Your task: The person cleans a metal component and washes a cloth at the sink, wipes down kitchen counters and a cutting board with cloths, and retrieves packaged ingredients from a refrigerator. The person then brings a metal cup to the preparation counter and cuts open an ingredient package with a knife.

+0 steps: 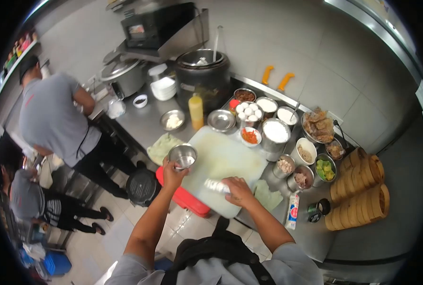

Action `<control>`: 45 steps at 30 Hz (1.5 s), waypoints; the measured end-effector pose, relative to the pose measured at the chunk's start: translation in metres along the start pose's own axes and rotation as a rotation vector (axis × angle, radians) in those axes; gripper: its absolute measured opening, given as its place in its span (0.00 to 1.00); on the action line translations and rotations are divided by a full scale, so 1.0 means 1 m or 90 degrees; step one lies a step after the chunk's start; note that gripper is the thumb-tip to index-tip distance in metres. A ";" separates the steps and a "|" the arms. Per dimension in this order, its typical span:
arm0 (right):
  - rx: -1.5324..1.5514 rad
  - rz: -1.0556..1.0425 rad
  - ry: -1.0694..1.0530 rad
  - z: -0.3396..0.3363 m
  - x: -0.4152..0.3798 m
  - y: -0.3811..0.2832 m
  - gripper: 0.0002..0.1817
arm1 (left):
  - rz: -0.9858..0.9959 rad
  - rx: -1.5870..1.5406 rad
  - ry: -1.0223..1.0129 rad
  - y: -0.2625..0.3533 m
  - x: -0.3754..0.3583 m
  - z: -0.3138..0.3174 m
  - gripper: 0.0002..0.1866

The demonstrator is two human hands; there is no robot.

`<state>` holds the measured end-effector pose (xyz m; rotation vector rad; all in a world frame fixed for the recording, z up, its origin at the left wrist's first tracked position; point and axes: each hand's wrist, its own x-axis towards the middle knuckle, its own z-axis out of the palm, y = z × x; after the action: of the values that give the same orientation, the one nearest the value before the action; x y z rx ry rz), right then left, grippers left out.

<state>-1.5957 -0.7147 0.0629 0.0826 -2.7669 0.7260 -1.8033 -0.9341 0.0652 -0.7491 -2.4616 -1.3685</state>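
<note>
Head view looks down on a steel worktop (145, 124) with a pale cutting board (225, 159) at its near edge, and everything else is placed from that board. At the board's left corner the left hand (172, 175) holds a small steel cup (183, 155), its fingers wrapped around the cup's lower wall. On the board's near edge the right hand (239, 190) rests with its fingers closed over a blurred white item (216, 185); what the item is cannot be told. Under the board's near left corner a red bin (188, 199) sticks out. A green cloth (163, 146) lies just left of the board, and another green cloth (268, 195) lies just right of it. Behind the board stand a yellow squeeze bottle (196, 110), a steel bowl (221, 119) and a bowl of white eggs (248, 112). To the board's right sit small bowls of fillings, with stacked bamboo steamers (358, 190) farther right. A large black pot (202, 71) stands well behind the board. Far left of the board, a person in a grey shirt (50, 114) stands at the worktop's end.
</note>
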 end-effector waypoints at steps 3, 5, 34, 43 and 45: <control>0.110 0.004 0.066 -0.019 0.049 0.059 0.25 | -0.026 0.006 -0.046 -0.021 0.019 0.030 0.21; 0.226 0.174 0.153 -0.050 0.092 0.120 0.19 | -0.028 -0.041 -0.054 -0.054 0.027 0.057 0.27; -0.077 0.484 0.682 -0.251 0.414 0.397 0.26 | -0.210 0.025 0.026 0.037 -0.024 0.048 0.33; -0.080 0.189 0.604 -0.348 0.311 0.150 0.16 | -0.421 -0.058 -0.012 -0.056 0.047 0.069 0.27; -0.077 0.206 0.562 -0.331 0.259 0.119 0.12 | -0.343 -0.028 0.028 -0.080 0.058 0.081 0.26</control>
<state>-1.7757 -0.4448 0.3557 -0.5794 -1.9685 0.4890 -1.8907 -0.8825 -0.0115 -0.0485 -2.7184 -1.5830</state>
